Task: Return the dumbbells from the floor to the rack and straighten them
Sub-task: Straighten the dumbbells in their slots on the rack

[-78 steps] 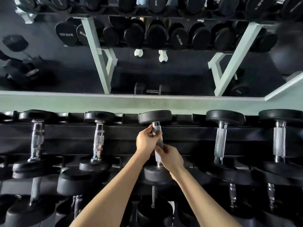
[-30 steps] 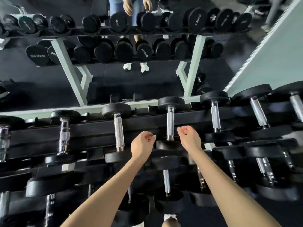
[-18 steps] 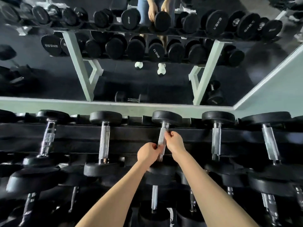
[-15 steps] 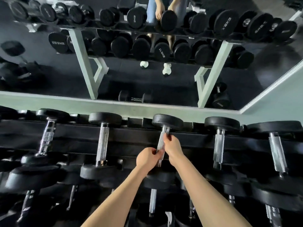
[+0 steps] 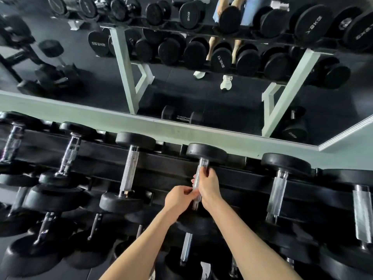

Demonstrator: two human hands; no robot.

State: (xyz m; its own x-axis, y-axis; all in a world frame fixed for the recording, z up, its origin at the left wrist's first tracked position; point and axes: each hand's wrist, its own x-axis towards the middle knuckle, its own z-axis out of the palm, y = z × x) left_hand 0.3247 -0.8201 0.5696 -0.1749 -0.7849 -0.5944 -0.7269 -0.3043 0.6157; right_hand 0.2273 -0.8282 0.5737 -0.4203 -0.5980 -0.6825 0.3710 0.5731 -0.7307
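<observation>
The dumbbell (image 5: pixel 205 152), set on the rack (image 5: pixel 161 165) at frame centre with its handle (image 5: pixel 202 164) run bottom-to-top and leaned slightly right, is clasped by 2 hands, the right hand (image 5: pixel 209 186) placed above the left hand (image 5: pixel 178 199).

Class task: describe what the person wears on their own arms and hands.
Nothing visible. Both forearms are bare to the frame's edge, no sleeves. The left hand and right hand have no gloves; no watch, bracelet or ring shows.
</observation>
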